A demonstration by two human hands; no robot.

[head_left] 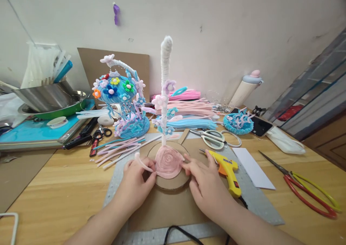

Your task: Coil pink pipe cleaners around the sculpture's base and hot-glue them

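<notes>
A flat pink spiral of pipe cleaner (169, 162) lies on a round cardboard disc (173, 183). Behind the spiral rises a white wrapped stem (165, 68), with small pink, purple and blue flowers on its lower half. My left hand (140, 178) pinches a loose pale pink pipe cleaner (143, 163) at the spiral's left edge, thumb and index finger together. On the other side, my right hand (202, 178) has its fingertips at the spiral's right edge; whether they grip anything there is too small to tell.
A yellow glue gun (229, 171) lies just right of my right hand, with red-and-yellow scissors (305, 191) farther right. Behind are white-handled scissors (213, 138), bundles of pipe cleaners (189, 110) and a blue flowered ornament (119, 90). A black cable (183, 232) crosses the front.
</notes>
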